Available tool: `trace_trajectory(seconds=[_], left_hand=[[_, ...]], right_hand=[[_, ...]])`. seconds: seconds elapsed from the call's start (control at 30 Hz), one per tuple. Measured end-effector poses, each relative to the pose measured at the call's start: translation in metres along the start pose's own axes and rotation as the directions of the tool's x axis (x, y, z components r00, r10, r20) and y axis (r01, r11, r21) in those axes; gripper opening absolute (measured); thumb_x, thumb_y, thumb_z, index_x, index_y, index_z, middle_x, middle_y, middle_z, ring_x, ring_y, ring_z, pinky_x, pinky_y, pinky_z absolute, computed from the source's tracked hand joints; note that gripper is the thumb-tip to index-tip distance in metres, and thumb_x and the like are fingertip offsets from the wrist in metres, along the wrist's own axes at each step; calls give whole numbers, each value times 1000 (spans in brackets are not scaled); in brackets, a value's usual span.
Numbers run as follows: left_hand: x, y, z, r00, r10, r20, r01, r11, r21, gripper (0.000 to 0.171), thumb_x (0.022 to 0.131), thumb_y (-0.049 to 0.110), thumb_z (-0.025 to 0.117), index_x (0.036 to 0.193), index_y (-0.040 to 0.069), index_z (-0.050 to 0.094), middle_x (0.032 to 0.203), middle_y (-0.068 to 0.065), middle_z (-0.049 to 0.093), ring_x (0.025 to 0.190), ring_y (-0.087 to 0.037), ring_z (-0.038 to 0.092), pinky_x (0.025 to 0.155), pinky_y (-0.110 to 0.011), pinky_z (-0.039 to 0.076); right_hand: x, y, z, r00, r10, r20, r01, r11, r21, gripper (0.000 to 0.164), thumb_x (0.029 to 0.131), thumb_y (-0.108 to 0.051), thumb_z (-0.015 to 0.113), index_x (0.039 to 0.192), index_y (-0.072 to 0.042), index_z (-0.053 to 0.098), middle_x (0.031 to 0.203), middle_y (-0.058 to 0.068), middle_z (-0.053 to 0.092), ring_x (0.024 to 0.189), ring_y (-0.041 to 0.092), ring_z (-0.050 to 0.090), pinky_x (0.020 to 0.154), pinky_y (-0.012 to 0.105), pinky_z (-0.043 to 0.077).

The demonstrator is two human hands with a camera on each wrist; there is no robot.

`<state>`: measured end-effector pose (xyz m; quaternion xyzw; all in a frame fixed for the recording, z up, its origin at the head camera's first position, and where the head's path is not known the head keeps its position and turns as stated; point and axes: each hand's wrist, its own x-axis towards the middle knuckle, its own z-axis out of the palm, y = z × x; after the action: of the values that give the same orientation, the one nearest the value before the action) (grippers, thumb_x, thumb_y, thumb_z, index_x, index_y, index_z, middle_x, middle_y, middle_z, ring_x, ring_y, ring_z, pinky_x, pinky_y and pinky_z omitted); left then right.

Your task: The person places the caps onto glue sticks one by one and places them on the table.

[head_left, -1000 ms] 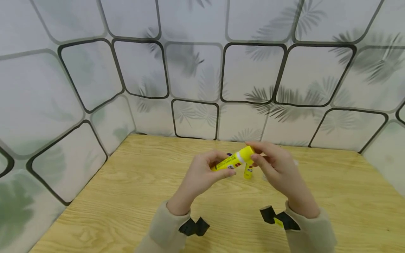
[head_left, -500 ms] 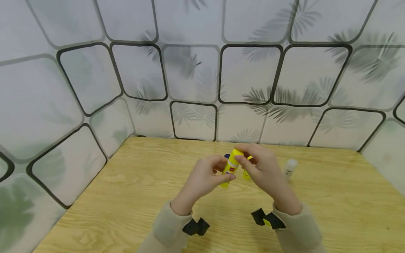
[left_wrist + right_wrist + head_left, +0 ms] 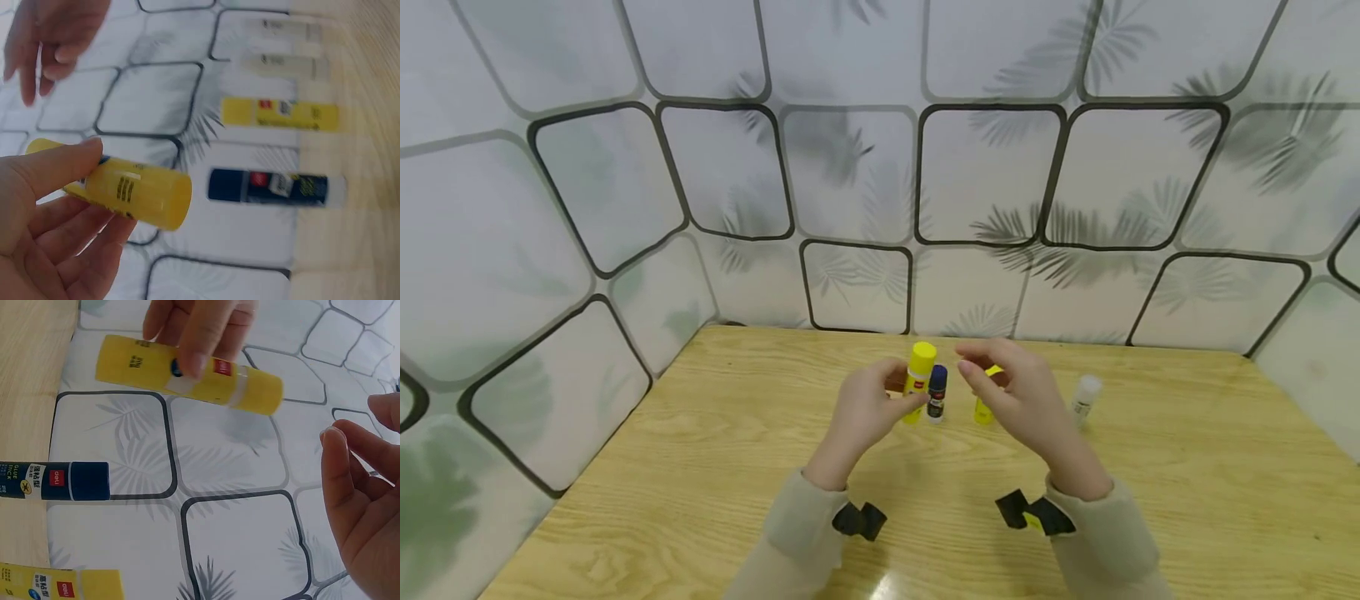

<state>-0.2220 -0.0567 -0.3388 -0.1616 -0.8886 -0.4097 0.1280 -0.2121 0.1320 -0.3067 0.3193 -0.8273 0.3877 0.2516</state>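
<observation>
My left hand [image 3: 867,408] grips a large yellow glue stick [image 3: 921,360] between thumb and fingers, nearly upright, cap end up. In the right wrist view this glue stick [image 3: 140,359] shows whole, with its cap on and clear of the table. My right hand [image 3: 1022,392] is apart from it, fingers loosely bent around nothing. Just right of the held stick stands a dark blue glue stick [image 3: 937,392]. A smaller yellow glue stick [image 3: 984,408] stands upright near the right hand, partly hidden by it.
A white-capped glue stick [image 3: 1084,398] stands farther right on the wooden table [image 3: 730,467]. In the left wrist view two pale sticks, a nearer one [image 3: 287,65] and a farther one [image 3: 290,29], stand in that row. A patterned wall covering [image 3: 857,283] borders the table's back.
My right hand has let go of the large glue stick's cap end. My left hand has turned the stick from slanted to nearly upright and moved it slightly left, uncovering the blue one.
</observation>
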Motion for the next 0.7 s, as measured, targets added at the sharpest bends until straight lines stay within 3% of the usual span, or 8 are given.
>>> trace_trajectory(seconds=[0.23, 0.47, 0.7], left_hand=[[8, -31, 7, 990, -120, -78, 123, 992, 39, 27, 74, 13, 72, 96, 3, 61, 90, -9, 64, 81, -21, 61, 71, -34, 49], [13, -50, 9, 973, -225, -52, 228, 970, 84, 27, 72, 13, 73, 93, 2, 59, 92, -10, 62, 81, -23, 61, 67, -31, 50], [14, -62, 8, 967, -252, -43, 255, 945, 205, 26, 71, 19, 74, 89, 5, 63, 87, -5, 64, 81, -22, 59, 71, -38, 46]], right_hand=[[0, 3, -1, 999, 35, 31, -36, 998, 47, 18, 87, -7, 56, 103, -4, 63, 87, 1, 60, 65, 9, 52, 54, 25, 48], [1, 3, -2, 998, 39, 44, -41, 998, 50, 18, 88, -7, 55, 103, -4, 63, 88, 0, 60, 66, 8, 52, 55, 24, 47], [1, 4, -3, 997, 55, 55, -58, 997, 52, 18, 88, -10, 55, 104, -5, 62, 88, -1, 59, 66, 8, 52, 55, 27, 48]])
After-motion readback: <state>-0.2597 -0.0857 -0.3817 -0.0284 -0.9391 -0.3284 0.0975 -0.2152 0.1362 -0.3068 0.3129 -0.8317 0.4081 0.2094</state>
